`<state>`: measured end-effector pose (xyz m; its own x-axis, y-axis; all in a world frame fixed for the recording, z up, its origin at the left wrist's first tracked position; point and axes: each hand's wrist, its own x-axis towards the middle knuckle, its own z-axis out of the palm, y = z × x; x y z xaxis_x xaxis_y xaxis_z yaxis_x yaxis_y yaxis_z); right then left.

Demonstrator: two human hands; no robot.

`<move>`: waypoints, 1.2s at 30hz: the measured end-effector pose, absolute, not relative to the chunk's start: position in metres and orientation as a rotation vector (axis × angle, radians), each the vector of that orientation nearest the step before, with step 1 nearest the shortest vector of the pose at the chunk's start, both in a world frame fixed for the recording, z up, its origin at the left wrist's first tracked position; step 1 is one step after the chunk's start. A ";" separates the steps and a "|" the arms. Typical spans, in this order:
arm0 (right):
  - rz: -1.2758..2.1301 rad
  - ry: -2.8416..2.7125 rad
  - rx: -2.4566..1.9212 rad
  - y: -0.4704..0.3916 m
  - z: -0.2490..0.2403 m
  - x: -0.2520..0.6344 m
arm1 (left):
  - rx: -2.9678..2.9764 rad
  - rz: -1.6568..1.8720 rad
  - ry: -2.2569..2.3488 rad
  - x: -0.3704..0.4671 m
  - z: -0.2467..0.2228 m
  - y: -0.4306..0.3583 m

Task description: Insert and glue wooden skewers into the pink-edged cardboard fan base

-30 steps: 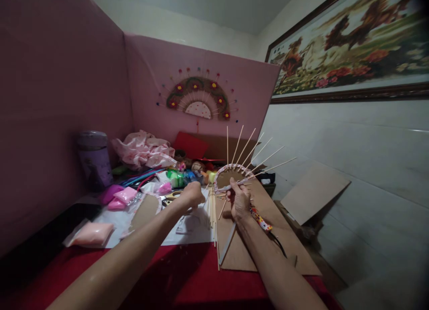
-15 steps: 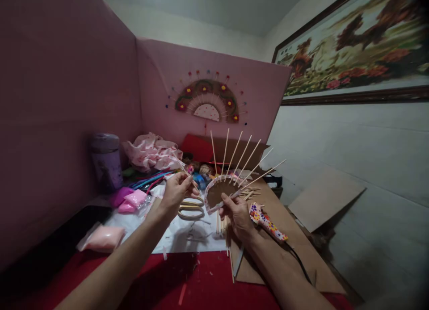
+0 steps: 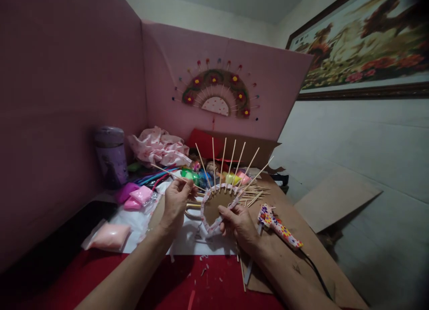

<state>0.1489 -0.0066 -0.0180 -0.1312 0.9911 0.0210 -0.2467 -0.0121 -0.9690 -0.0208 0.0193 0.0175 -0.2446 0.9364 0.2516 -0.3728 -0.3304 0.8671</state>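
Observation:
Pinched in the fingers of my left hand (image 3: 181, 198) is a thin wooden stick (image 3: 164, 170), its inner end touching or close to the left rim of a cardboard half-disc (image 3: 214, 208). My right hand (image 3: 237, 223) grips this half-disc at its right side, thumb on the brown face. Pale patterned fabric edges the piece, and several wooden sticks (image 3: 223, 160) fan up from its curved rim. Gold-handled scissors (image 3: 192, 211) lie partly hidden behind it. A flower-patterned glue gun (image 3: 279, 227) rests on cardboard to the right of my right hand.
Loose sticks (image 3: 256, 196) lie on the cardboard sheet (image 3: 321, 265). At left are a purple tumbler (image 3: 110, 158), crumpled pink fabric (image 3: 159, 147) and a packet of peach material (image 3: 109, 236). A decorated fan (image 3: 214, 93) hangs on the pink panel behind.
My left hand has brought its stick to the left rim of the half-disc. The half-disc has turned a little anticlockwise in my right hand, and the view has shifted slightly.

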 end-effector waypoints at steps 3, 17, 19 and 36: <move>1.404 -1.117 -0.951 -0.008 -0.016 0.148 | 1.013 1.744 0.831 -0.021 0.017 0.020; 1.445 -1.118 -0.939 -0.007 -0.018 0.151 | 1.040 1.692 0.815 -0.021 0.016 0.019; 1.436 -1.127 -0.929 -0.006 -0.018 0.151 | 1.023 1.684 0.815 -0.021 0.016 0.019; 1.450 -1.194 -0.896 -0.005 -0.026 0.152 | 0.987 1.636 0.834 -0.018 0.011 0.020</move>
